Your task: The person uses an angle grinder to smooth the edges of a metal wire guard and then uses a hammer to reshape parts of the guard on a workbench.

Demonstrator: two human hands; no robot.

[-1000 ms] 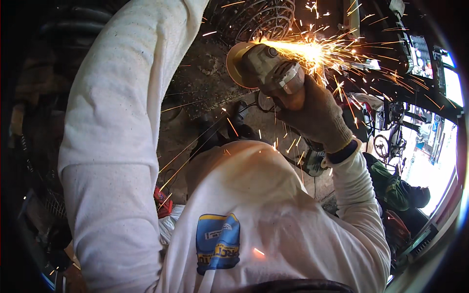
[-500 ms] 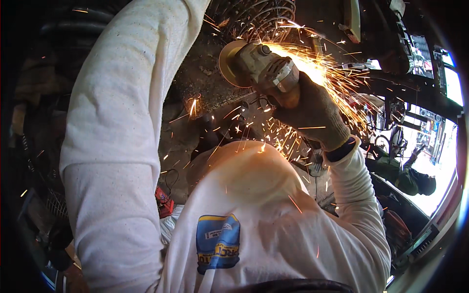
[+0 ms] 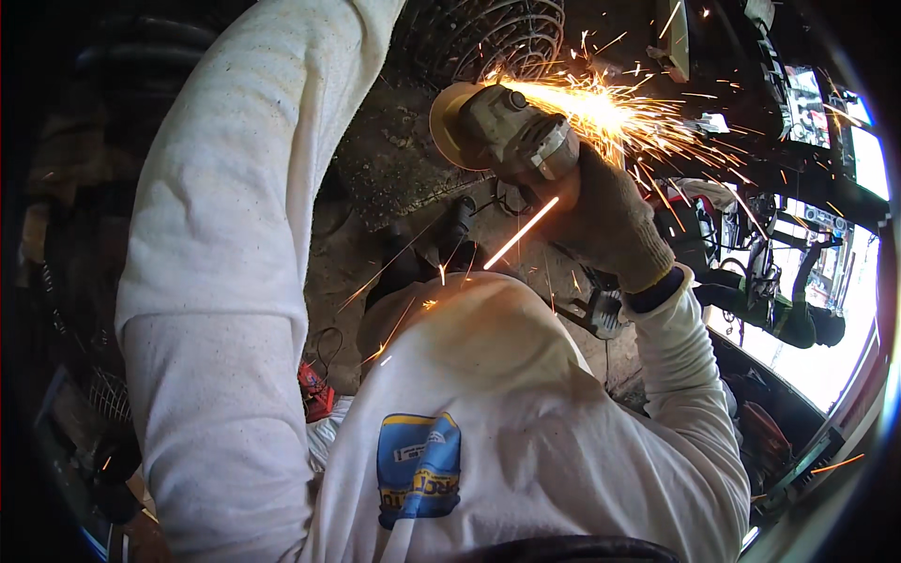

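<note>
In a knitted work glove, my right hand [image 3: 610,220] is wrapped round the body of an angle grinder [image 3: 526,136]. The grinder's round disc [image 3: 452,127] faces left, its edge lit yellow. A dense stream of bright sparks [image 3: 601,108] sprays rightward from behind the tool head. What the disc touches is hidden behind the grinder. My left arm [image 3: 225,216], in a white sleeve, stretches up past the top edge, so the left hand lies outside the picture.
Coiled metal springs or wire [image 3: 497,38] sit at the top. A second power tool [image 3: 601,314] lies below my right wrist. Something red [image 3: 317,392] is beside my left arm. Another person [image 3: 798,319] is at the far right, near a bright opening.
The grinder and my right hand have shifted slightly right. Fewer sparks fall over my lap, while the stream goes right. The person at the right has changed posture.
</note>
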